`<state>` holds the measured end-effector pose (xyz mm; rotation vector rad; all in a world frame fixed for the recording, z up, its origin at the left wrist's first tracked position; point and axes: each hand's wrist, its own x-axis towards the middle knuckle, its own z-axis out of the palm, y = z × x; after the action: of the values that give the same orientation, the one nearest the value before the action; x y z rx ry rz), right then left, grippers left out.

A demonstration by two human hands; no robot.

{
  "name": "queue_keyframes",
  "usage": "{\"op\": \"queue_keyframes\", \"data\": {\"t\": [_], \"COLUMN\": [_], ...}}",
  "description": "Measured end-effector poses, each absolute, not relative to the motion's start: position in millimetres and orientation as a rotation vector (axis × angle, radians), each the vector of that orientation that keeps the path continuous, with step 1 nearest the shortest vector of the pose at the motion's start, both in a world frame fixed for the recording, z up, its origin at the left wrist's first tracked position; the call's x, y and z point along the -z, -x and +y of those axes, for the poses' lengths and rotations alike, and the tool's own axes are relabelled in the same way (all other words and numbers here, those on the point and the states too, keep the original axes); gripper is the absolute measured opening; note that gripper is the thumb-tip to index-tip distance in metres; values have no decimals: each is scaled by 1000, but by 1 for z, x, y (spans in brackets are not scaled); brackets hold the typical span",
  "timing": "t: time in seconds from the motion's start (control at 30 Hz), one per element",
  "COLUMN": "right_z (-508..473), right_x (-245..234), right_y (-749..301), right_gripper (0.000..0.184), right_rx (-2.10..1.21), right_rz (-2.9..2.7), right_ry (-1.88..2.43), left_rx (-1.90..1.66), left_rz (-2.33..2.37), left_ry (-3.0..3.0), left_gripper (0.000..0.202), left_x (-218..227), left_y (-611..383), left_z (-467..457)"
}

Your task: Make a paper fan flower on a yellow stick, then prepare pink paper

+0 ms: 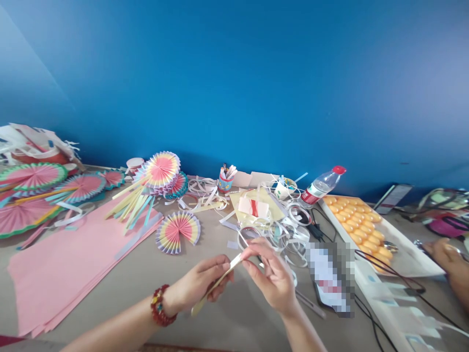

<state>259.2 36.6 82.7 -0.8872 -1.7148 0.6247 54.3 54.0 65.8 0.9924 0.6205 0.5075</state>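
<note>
My left hand (211,276), with a beaded bracelet (161,305) at the wrist, is closed around a narrow yellow paper strip (199,307) that slants up to the right. At the strip's upper end, a white tape-like strip (236,261) lies between both hands. My right hand (269,271) pinches this white end between thumb and fingers; a thin white length rises past its fingertips. Beyond my hands lies a pleated paper fan (178,232) in pink, yellow and lilac, opened almost to a full circle.
Pink paper sheets (69,264), more fans (161,168) and a tangle of white strips (282,234) surround my hands. At right are a bottle (324,185), a phone (330,281), a power strip (384,298), a tray of yellow oval pieces (414,259) and another person's hand (445,256).
</note>
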Motion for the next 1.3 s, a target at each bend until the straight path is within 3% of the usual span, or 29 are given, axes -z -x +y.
{"op": "queue_keyframes", "data": {"t": [0.27, 0.57, 0.73, 1.3], "right_z": [34, 33, 30, 23], "right_x": [-78, -82, -75, -76], "right_y": [-256, -254, -253, -242], "right_gripper": [27, 26, 28, 34], "right_rx": [-890, -925, -825, -479], "right_rz": [-1488, -1464, -1501, -1570], "right_ry": [1010, 1001, 1052, 1203], "left_rx": [-592, -579, -534, -467], "left_rz": [742, 768, 706, 697], "left_ry": [-1136, -1447, -1701, -1619], "left_gripper": [42, 47, 44, 48], "left_x": [-75, -85, -91, -82], "left_y": [-52, -51, -49, -55], "left_z": [57, 59, 59, 53]}}
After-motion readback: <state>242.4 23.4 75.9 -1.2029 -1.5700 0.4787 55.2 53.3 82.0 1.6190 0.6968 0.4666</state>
